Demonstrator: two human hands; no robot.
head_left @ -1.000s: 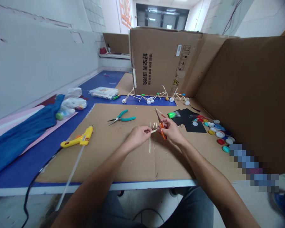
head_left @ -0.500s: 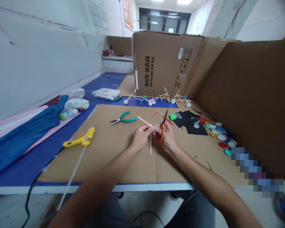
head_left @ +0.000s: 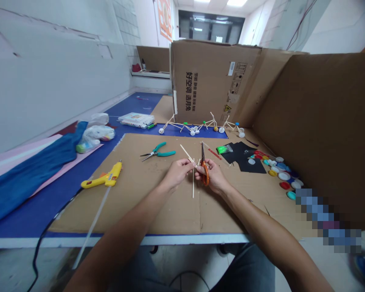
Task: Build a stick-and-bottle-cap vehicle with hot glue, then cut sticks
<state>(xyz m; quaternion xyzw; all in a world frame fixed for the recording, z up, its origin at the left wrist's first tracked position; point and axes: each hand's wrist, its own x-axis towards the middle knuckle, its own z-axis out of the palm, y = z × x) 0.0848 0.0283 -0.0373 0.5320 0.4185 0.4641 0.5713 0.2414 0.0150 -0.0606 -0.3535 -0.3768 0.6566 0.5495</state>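
Observation:
My left hand (head_left: 178, 172) pinches a thin wooden stick (head_left: 187, 154) that slants up and to the left. My right hand (head_left: 214, 175) is closed around orange-handled scissors (head_left: 203, 162), their blades pointing up and away beside the stick. Both hands hover close together over the brown cardboard sheet (head_left: 158, 202). A longer stick (head_left: 193, 184) lies flat on the cardboard just below the hands.
Teal pliers (head_left: 157, 151) lie beyond the left hand and a yellow glue gun (head_left: 101, 177) sits to the left. Coloured bottle caps (head_left: 280, 172) and black paper pieces (head_left: 246, 156) are at the right. Stick-and-cap models (head_left: 200, 125) stand before a tall cardboard box (head_left: 213, 81). Blue cloth (head_left: 27, 174) lies far left.
The scissors' blades have swung from tilted right to nearly upright, closer to the stick. The stick in my left hand now points more steeply upward. Both hands stay in about the same place.

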